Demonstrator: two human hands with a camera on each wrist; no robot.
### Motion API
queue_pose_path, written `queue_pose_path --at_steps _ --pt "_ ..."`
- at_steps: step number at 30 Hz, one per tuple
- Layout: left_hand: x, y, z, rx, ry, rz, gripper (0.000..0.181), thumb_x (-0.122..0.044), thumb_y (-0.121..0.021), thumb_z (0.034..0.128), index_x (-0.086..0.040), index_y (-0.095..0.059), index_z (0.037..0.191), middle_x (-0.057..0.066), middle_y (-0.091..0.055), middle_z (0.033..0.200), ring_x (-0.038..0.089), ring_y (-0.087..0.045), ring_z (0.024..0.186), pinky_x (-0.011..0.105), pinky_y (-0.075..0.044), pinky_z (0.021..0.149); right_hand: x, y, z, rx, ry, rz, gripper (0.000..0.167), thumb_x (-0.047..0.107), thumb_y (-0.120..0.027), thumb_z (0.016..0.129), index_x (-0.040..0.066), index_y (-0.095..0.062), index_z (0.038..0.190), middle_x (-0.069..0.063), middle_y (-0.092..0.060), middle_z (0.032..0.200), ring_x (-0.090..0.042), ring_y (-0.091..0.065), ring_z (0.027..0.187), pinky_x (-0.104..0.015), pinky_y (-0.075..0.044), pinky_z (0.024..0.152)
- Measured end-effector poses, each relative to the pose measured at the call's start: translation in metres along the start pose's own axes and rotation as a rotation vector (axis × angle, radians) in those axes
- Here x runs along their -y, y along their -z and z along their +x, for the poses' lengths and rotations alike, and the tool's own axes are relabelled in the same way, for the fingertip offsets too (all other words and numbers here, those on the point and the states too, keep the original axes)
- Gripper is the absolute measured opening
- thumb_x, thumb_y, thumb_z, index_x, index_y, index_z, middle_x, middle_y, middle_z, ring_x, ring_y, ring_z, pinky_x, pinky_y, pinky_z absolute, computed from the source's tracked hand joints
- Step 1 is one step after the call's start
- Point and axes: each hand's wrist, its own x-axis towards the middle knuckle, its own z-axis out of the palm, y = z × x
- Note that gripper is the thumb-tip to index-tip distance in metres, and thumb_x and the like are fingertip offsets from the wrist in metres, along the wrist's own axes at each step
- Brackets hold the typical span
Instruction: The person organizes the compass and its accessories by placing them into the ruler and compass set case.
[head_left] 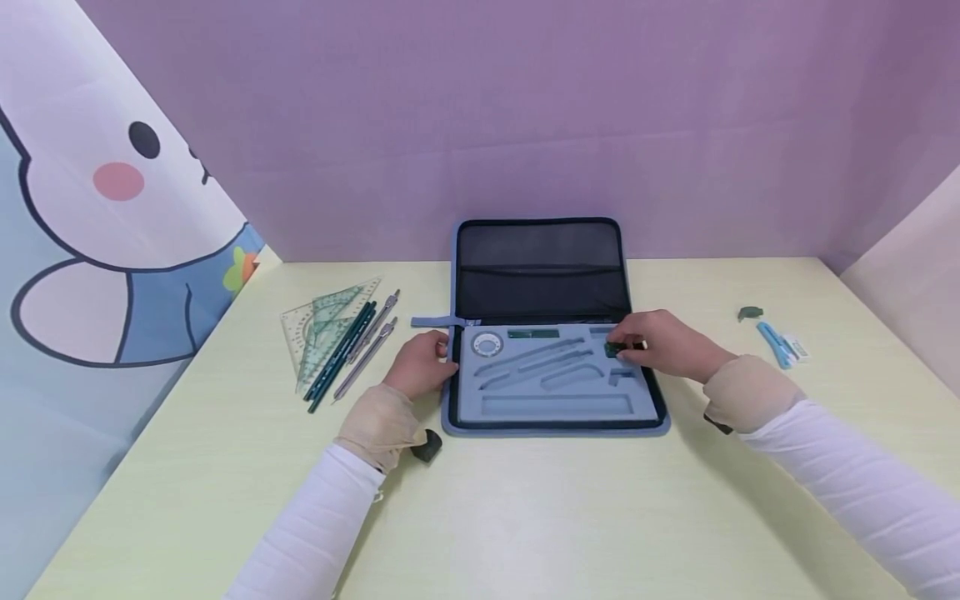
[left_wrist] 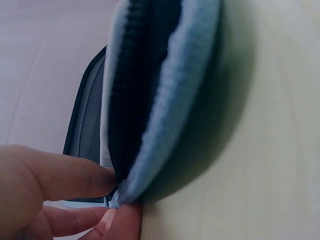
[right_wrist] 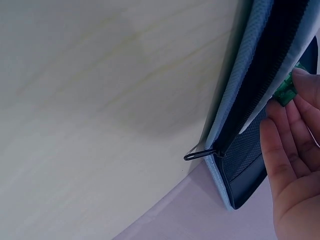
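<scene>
A blue zip case (head_left: 555,431) lies unfolded on the table, its blue-grey tray (head_left: 525,362) holding a white round piece (head_left: 487,344) and a green flat box (head_left: 533,333). My left hand (head_left: 422,365) grips the case's left edge, thumb and fingers on the zip border (left_wrist: 165,100). At the tray's upper right, my right hand (head_left: 667,343) pinches a small green piece (head_left: 615,348), which the right wrist view shows as translucent green (right_wrist: 286,92) between thumb and fingers. Several tray slots have nothing in them.
Left of the case lie clear set squares (head_left: 300,329), dark green pencils (head_left: 341,358) and metal compasses (head_left: 367,358). On the right are a small green item (head_left: 750,312), a light-blue tool (head_left: 774,344) and a white eraser (head_left: 797,347). A purple cloth (head_left: 525,125) hangs behind.
</scene>
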Motion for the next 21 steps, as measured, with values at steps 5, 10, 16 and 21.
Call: queue_pose_path --at_steps 5,10,16,21 --pt "0.0011 -0.0008 0.0003 -0.004 -0.012 0.005 0.042 -0.008 -0.063 0.083 0.007 -0.054 0.121 0.007 -0.056 0.091 0.021 -0.06 0.078 0.033 -0.047 0.084 -0.0006 0.0 -0.0003 0.001 0.001 -0.002 0.024 -0.001 -0.069 0.081 -0.001 -0.069 0.104 -0.009 -0.066 0.098 -0.014 -0.058 0.076 -0.031 -0.05 0.065" --pt "0.0021 -0.0011 0.0013 -0.005 -0.015 0.004 0.041 -0.007 -0.063 0.0832 0.007 -0.054 0.12 0.006 -0.056 0.09 0.02 -0.06 0.076 0.033 -0.048 0.083 -0.0008 -0.0001 -0.0004 0.002 0.004 -0.008 0.024 -0.001 -0.069 0.081 -0.001 -0.069 0.105 -0.009 -0.066 0.098 -0.014 -0.058 0.077 -0.031 -0.05 0.066" --pt "0.0023 -0.0012 0.0019 0.001 -0.004 0.0 0.041 -0.008 -0.063 0.0837 0.007 -0.053 0.121 0.005 -0.056 0.09 0.018 -0.06 0.074 0.032 -0.048 0.083 -0.0002 -0.0001 -0.0001 0.004 0.025 -0.027 0.024 -0.002 -0.069 0.08 -0.001 -0.069 0.104 -0.01 -0.066 0.098 -0.015 -0.059 0.078 -0.031 -0.051 0.066" --pt "0.0009 -0.0004 0.0007 0.005 0.007 -0.005 0.042 -0.008 -0.063 0.0839 0.007 -0.053 0.122 0.006 -0.056 0.091 0.018 -0.06 0.073 0.032 -0.049 0.082 0.0009 0.0006 -0.0005 0.01 0.029 -0.032 0.024 -0.003 -0.069 0.08 -0.002 -0.069 0.104 -0.011 -0.066 0.098 -0.019 -0.061 0.082 -0.032 -0.051 0.067"
